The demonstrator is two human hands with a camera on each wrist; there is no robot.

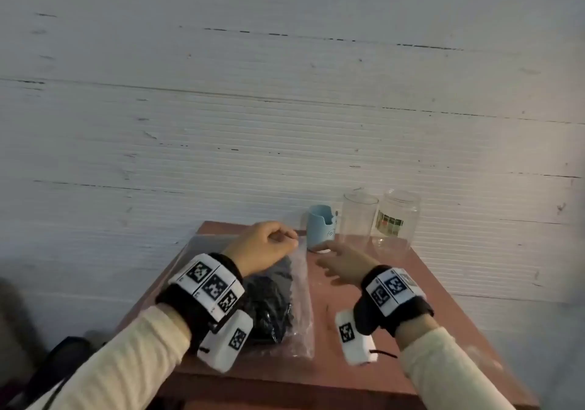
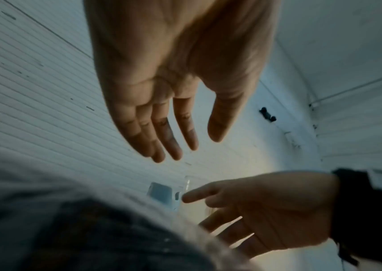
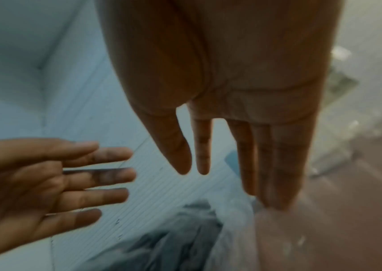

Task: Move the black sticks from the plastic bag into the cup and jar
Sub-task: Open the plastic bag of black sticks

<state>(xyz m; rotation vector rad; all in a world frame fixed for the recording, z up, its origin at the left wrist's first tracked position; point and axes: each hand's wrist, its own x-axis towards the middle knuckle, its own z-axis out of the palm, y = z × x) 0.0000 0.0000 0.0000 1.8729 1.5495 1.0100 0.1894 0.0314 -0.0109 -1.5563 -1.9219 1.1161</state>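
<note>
A clear plastic bag (image 1: 300, 298) lies flat on the reddish table (image 1: 427, 362) with a heap of black sticks (image 1: 269, 308) inside it. My left hand (image 1: 285, 241) hovers over the bag's far end. The left wrist view shows that hand (image 2: 197, 144) with straight, relaxed fingers holding nothing. My right hand (image 1: 326, 256) hangs just right of the bag, fingers spread and empty, pointing toward the blue cup (image 1: 321, 227). A clear glass (image 1: 359, 219) and a labelled clear jar (image 1: 397, 219) stand behind it. Both look empty.
The table is small and stands against a white ribbed wall (image 1: 285, 108). The containers line its far edge. Bare tabletop lies right of the bag. A dark object (image 1: 63, 362) sits on the floor at the lower left.
</note>
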